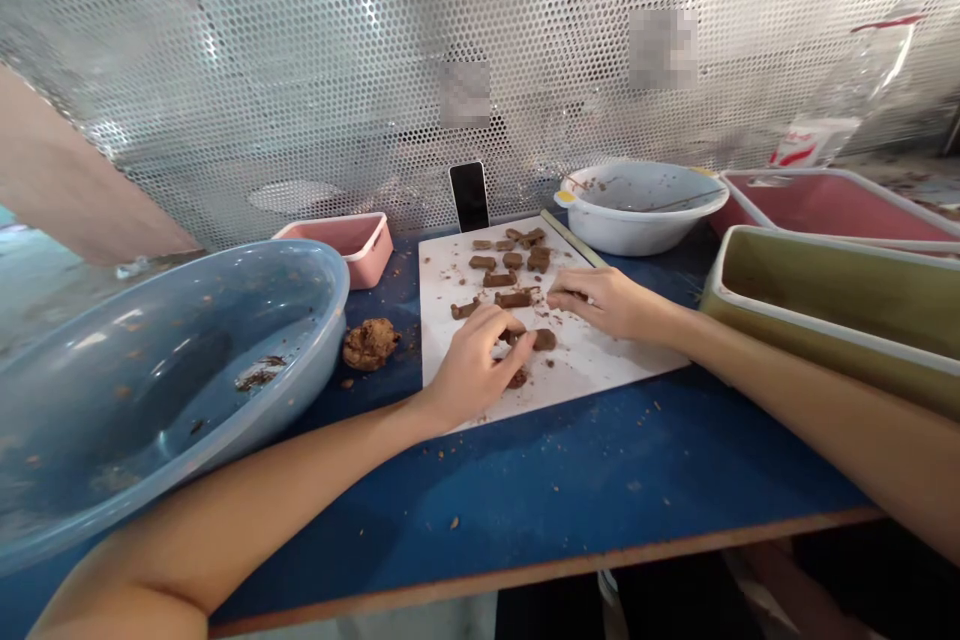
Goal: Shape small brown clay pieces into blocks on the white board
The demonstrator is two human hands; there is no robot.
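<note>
Left hand (466, 372) is over the near part of the white sheet (600, 365), fingers curved and thumb set apart from the forefinger, at a brown clay piece (545, 340); the fingers partly cover it, so cannot tell whether it is gripped. A smaller clay bit (517, 378) lies just on the near side of the thumb. Right hand (621, 304) rests at the right part of the sheet, fingers bent, thumb slightly apart from them; whether anything is between the tips cannot be told. More shaped pieces (514, 300) lie toward the far end of the sheet, crumbs scattered among them. A stick (574, 238) lies along the sheet's far right edge. On the blue surface (525, 490), left of the sheet: a rough lump (371, 344), just beside the blue tub (300, 410); a small pink box (373, 255) farther back. Phone (470, 197) stands upright beyond the sheet. Far right: white basin (645, 232), pink tray (840, 210), green tray (832, 305) nearer.
</note>
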